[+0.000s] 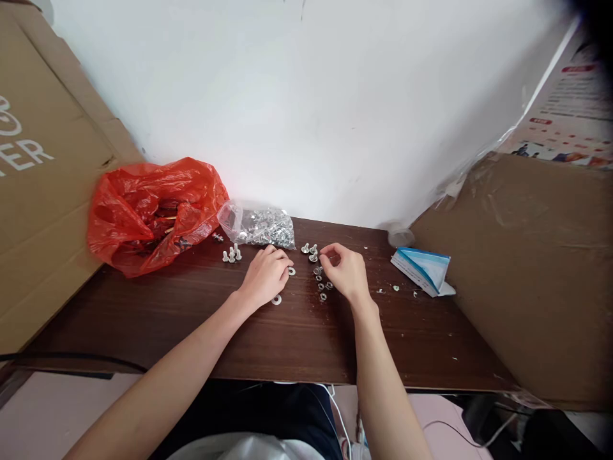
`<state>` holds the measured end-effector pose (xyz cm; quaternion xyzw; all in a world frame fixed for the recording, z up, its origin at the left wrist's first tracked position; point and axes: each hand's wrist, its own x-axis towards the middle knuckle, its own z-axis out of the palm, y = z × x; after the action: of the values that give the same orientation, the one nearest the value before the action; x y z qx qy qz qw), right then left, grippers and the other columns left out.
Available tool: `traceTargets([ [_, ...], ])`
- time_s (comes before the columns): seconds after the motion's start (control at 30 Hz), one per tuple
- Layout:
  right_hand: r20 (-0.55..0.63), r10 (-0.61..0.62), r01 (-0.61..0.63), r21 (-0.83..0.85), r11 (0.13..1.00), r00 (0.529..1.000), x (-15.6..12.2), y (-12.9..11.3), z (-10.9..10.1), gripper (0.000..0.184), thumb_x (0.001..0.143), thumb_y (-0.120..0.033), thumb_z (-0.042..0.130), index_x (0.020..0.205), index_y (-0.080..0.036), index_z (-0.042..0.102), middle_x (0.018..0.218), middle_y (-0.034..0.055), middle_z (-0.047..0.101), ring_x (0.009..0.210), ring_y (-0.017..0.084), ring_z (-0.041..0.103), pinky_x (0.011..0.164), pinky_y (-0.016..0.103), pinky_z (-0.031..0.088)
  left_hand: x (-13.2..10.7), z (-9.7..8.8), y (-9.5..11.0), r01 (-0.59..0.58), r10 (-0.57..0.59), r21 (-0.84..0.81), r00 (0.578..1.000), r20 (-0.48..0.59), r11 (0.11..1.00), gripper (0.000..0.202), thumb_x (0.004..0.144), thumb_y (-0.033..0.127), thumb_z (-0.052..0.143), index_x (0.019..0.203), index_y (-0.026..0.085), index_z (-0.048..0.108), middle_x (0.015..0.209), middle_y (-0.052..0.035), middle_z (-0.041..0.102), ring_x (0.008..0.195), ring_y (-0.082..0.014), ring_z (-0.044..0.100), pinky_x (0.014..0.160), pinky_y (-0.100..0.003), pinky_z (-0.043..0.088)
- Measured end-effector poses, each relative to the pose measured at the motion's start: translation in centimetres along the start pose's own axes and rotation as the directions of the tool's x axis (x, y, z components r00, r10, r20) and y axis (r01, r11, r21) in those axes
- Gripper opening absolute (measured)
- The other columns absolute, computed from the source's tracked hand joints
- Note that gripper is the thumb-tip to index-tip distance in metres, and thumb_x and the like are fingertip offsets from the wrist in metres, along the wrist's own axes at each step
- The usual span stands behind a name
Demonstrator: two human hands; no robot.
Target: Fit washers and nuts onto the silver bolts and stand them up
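My left hand (266, 276) rests on the dark wooden table with its fingers curled down and together; anything in them is hidden. Its fingertips are beside a flat washer (292, 271), and a second washer (276, 299) lies just below the hand. My right hand (345, 273) is bent into a pinch, thumb and index finger close together; whether they hold something small cannot be seen. Left of those fingertips stand several bolts fitted with washers (313, 257). Several loose nuts (321, 287) lie below them. Farther left, several plain bolts (232, 255) stand on their heads.
A clear bag of metal hardware (268, 227) lies against the wall, beside an open red plastic bag (191, 185). A blue-and-white packet (424, 268) and a small clear cup (399, 234) are at right. Cardboard (517, 275) borders both sides. Small scraps (396, 288) dot the table.
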<state>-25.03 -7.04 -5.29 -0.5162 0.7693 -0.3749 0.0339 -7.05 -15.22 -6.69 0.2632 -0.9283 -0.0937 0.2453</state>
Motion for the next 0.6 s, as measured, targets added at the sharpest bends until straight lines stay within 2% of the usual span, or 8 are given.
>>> traceTargets([
  [0.13,0.137,-0.050,0.066,-0.118,0.991,0.989,-0.24,0.11,0.32,0.016,0.075,-0.032,0.059,0.083,-0.022,0.069,0.089,0.0021,0.070,0.076,0.018,0.061,0.068,0.029,0.043,-0.02,-0.04,0.03,-0.033,0.031,0.046,0.998,0.056,0.998,0.021,0.087,0.018,0.051,0.093,0.016,0.071,0.096,-0.0064,0.067,0.094,-0.0240,0.050,0.081,-0.038,0.040],
  [0.23,0.192,-0.081,0.106,-0.119,0.987,0.978,-0.17,0.55,0.70,0.014,0.075,-0.026,0.060,0.084,-0.021,0.070,0.090,0.0032,0.069,0.076,0.017,0.061,0.070,0.029,0.043,0.00,-0.03,-0.01,-0.045,0.042,0.040,0.997,0.069,0.998,0.020,0.087,0.017,0.052,0.091,0.017,0.072,0.095,-0.0061,0.066,0.094,-0.0233,0.050,0.082,-0.037,0.039],
  [0.4,0.220,-0.118,0.128,-0.030,0.991,0.968,0.08,0.85,0.99,0.013,0.076,-0.018,0.058,0.079,-0.021,0.070,0.085,0.0026,0.070,0.076,0.017,0.062,0.071,0.028,0.044,0.01,-0.01,-0.07,-0.050,0.050,-0.002,0.998,0.048,0.999,0.018,0.086,0.017,0.055,0.089,0.019,0.073,0.093,-0.0065,0.066,0.093,-0.0230,0.050,0.082,-0.038,0.039],
  [0.6,0.197,-0.122,0.104,0.099,0.990,0.973,0.16,0.49,0.81,0.012,0.075,-0.020,0.058,0.077,-0.020,0.070,0.084,0.0021,0.071,0.071,0.015,0.061,0.071,0.029,0.045,-0.01,0.14,-0.14,-0.043,0.044,-0.038,0.998,0.038,0.998,0.018,0.085,0.016,0.055,0.087,0.018,0.072,0.092,-0.0067,0.066,0.092,-0.0228,0.051,0.082,-0.037,0.040],
])
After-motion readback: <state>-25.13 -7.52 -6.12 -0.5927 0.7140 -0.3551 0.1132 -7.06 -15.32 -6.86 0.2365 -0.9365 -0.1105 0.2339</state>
